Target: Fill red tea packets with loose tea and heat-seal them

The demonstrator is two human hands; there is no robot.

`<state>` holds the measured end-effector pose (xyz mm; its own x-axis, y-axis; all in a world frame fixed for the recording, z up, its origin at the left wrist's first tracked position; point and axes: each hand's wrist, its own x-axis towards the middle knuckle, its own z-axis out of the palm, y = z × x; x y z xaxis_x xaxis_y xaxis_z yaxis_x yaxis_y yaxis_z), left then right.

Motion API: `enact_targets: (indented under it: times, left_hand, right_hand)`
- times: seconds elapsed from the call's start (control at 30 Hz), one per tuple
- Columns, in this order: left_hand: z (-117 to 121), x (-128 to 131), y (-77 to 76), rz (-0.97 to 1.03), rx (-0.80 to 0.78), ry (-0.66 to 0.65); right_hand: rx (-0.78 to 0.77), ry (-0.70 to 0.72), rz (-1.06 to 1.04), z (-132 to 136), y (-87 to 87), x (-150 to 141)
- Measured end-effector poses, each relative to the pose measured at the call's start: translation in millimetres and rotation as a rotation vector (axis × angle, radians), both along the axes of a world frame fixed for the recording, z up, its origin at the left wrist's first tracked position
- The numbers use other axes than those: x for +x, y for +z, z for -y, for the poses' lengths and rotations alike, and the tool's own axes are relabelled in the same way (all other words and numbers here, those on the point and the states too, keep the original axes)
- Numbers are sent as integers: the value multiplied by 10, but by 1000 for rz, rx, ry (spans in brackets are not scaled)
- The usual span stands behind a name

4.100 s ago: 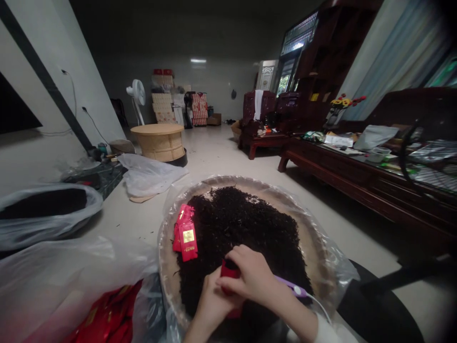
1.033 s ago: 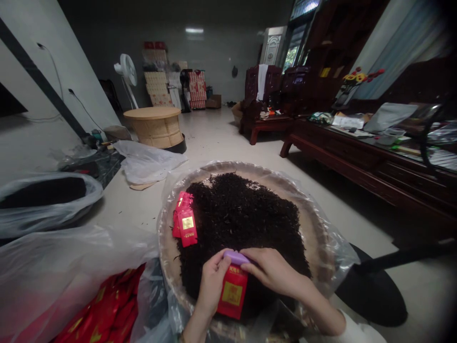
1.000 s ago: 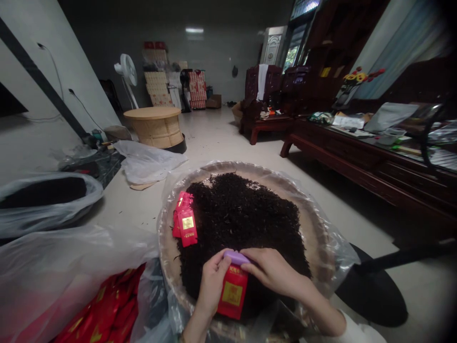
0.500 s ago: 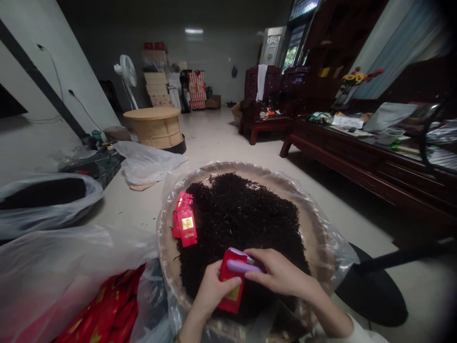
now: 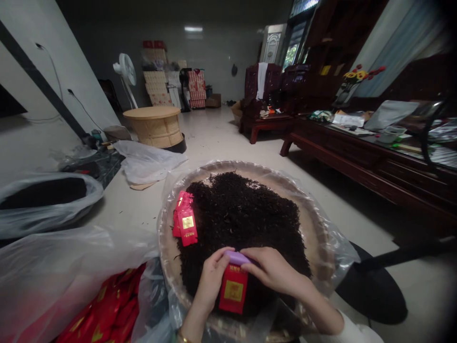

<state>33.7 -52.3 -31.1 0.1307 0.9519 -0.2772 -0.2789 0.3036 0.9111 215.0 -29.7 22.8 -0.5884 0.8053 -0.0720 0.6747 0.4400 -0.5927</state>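
Straightened since the last view, the red packet [image 5: 233, 295] hangs below the purple sealer [image 5: 237, 257], clamped on its top edge. The left hand [image 5: 211, 281] and right hand [image 5: 274, 271] grasp that sealer over the tea [image 5: 239, 214]. Light and thin, the packet is best held there.

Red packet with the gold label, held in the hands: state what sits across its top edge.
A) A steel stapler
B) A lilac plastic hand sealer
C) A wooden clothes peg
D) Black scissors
B. The lilac plastic hand sealer lies across the top of the red packet with the gold label, between the left hand and right hand.
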Motion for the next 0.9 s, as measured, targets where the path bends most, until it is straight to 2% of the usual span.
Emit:
enact_targets:
  times: [0.27, 0.5, 0.63, 0.73, 0.9]
  left_hand:
    - [-9, 23, 2, -68, 22, 40]
    - [-4, 24, 27, -46, -14, 52]
    - [0, 40, -18, 38, -64, -13]
    - [9, 39, -70, 69, -46, -53]
    - [16, -14, -122, 68, -71, 56]
  right_hand:
    - [-21, -8, 10, 5, 18, -37]
    - [-23, -11, 5, 11, -4, -38]
    - [-45, -47, -40, -1, -45, -52]
    - [-77, -98, -118, -10, -129, 11]
    - [-54, -267, -81, 25, -408, 366]
